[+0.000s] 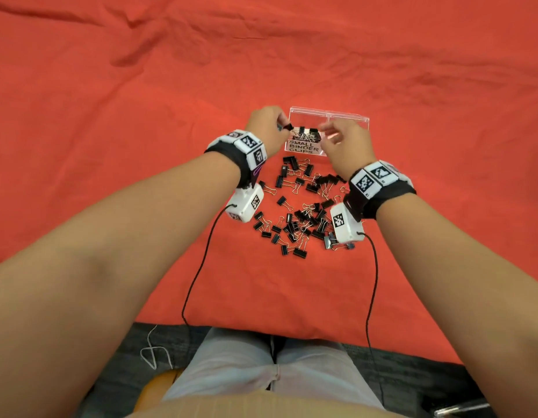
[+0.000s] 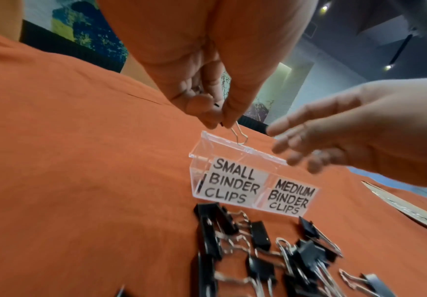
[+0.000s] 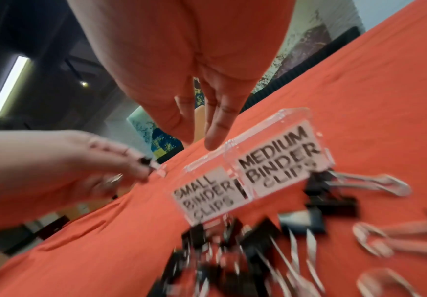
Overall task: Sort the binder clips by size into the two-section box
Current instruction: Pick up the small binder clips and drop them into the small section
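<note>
A clear two-section box (image 1: pixel 329 113) stands on the red cloth, labelled "SMALL BINDER CLIPS" (image 2: pixel 232 180) on the left and "MEDIUM BINDER CLIPS" (image 3: pixel 281 160) on the right. Several black clips (image 1: pixel 307 133) lie in the small section. My left hand (image 1: pixel 281 123) pinches a small binder clip (image 1: pixel 288 127) at the box's left edge, its wire handle (image 2: pixel 240 134) dangling over the rim. My right hand (image 1: pixel 331 131) hovers over the middle of the box with its fingers (image 3: pixel 214 128) straight and nothing in them. Loose clips (image 1: pixel 304 206) lie heaped in front of the box.
The heap of clips spreads between my wrists toward me, large and small mixed. Black cables (image 1: pixel 198 267) run from the wrist cameras back across the cloth to its near edge (image 1: pixel 261 330). A cardboard strip (image 2: pixel 410 211) lies right of the box.
</note>
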